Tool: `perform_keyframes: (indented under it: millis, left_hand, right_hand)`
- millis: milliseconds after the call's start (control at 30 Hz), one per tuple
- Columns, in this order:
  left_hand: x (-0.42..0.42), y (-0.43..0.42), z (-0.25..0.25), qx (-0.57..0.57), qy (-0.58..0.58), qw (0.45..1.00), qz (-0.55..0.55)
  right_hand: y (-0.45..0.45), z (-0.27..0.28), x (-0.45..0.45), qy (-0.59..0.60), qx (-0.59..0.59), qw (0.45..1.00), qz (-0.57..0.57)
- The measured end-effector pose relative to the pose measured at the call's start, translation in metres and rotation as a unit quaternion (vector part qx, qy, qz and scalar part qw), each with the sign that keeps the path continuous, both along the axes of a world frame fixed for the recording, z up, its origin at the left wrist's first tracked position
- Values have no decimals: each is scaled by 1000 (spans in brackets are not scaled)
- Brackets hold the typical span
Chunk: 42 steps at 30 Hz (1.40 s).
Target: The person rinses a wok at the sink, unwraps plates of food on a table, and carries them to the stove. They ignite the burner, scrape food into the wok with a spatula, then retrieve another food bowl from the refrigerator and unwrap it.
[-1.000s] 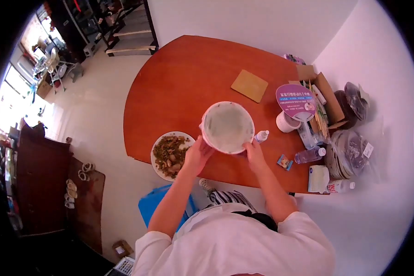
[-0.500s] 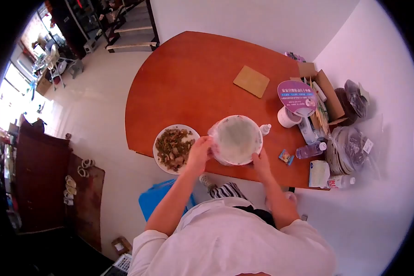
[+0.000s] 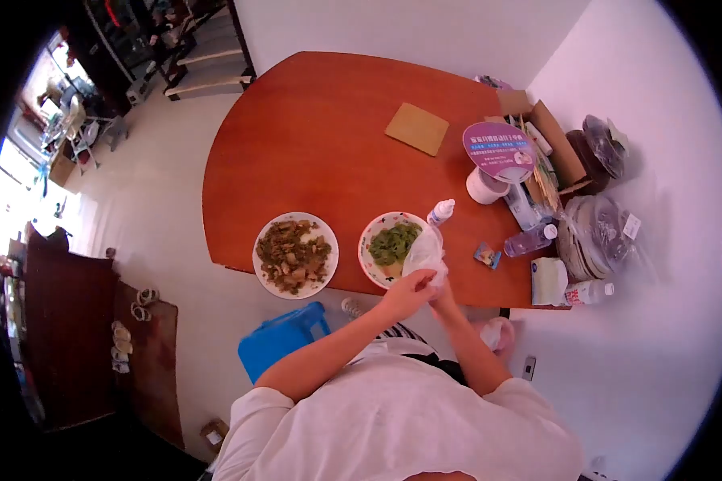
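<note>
The translucent plastic film [image 3: 427, 258] hung bunched at the centre of the frame, a little low and to the right, its loose end over the right part of the patterned plate [image 3: 363, 251]. The left hand [image 3: 413, 290] had its fingers closed on the film; the right hand [image 3: 441, 297] was right up against it (its fingers were mostly hidden, so I could not tell its grip). As far as could be judged, most of the uncovering was done: the greens [image 3: 395, 242] lay open to view, though whether the film touched the rim was unclear. Left to do was putting the film down, since it was not yet out of hand. Further out, the white plate [image 3: 258, 258] of browned food, left of centre, lay uncovered, and a small bottle [image 3: 441, 212] stood just beside the film's upper right
</note>
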State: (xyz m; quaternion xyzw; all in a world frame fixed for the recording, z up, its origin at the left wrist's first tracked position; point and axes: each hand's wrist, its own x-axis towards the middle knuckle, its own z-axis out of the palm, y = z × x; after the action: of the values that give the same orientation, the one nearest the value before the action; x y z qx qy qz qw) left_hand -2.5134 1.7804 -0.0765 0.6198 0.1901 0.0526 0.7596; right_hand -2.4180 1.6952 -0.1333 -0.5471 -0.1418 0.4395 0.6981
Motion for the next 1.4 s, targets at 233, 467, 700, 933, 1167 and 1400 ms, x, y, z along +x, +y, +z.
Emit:
perform_keyframes:
  millis: [233,467,700,933,1167,1400]
  left_hand:
    - [0,-12,8,132,30,989,-56]
    - [-5,-30,7,222,6,970,-102]
    - [-19,-57,1,172,-24,968,-179]
    - [-68,-32,-35,50,65,988,-131]
    - [-153,1,-63,-16,170,985,11]
    - [-216,10,-59,-66,250,953,155]
  right_hand:
    - [-26,-23,8,-14,-47,999,23]
    - [-69,43,13,-403,-306,862,-27]
    - [-174,45,15,-458,-268,847,-24]
    - [-300,-17,49,-426,-475,752,-166]
    - [-355,-69,82,-426,-605,634,-224]
    - [-388,-84,93,-316,-670,626,-246]
